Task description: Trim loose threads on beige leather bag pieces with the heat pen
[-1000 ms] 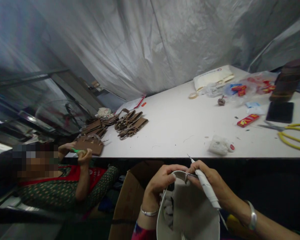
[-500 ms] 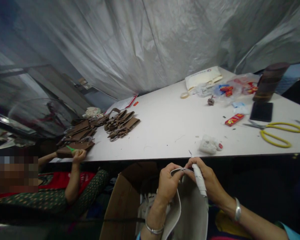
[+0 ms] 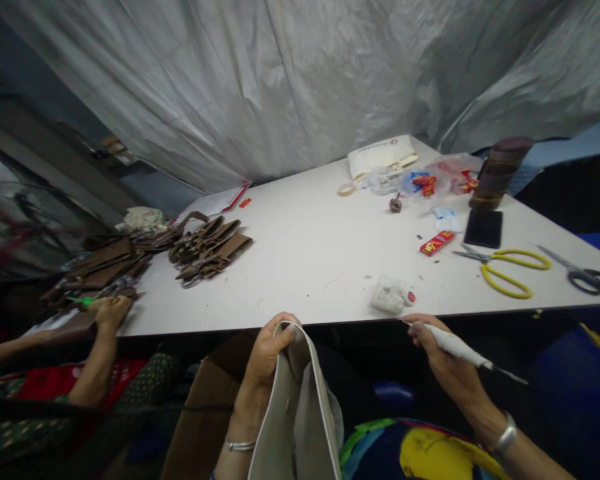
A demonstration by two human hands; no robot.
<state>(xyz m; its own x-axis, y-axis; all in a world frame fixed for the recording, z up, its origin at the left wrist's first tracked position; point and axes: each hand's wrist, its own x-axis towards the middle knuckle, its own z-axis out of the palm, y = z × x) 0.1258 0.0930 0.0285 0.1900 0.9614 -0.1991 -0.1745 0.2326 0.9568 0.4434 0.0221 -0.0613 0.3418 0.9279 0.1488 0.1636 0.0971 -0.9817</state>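
At 6 o'clock, a pale, open-topped bag (image 3: pixel 277 433) is held by its rim, pinched in the left hand (image 3: pixel 266 353); at 4 o'clock the right hand (image 3: pixel 443 367) grips a white wrapped tool (image 3: pixel 463 347). Compared with half a second earlier, the right hand has parted from the rim with the tool, suggesting a pause in the work there. Beyond, on the table (image 3: pixel 300 253), lie a plastic packet (image 3: pixel 387 297) toward 4 and yellow-handled scissors (image 3: pixel 494 256) toward 3.

Dim, cool light, pale sheen on grey sheeting (image 3: pixel 290 80), deep shadow beneath table (image 3: pixel 290 260), left edge blurred
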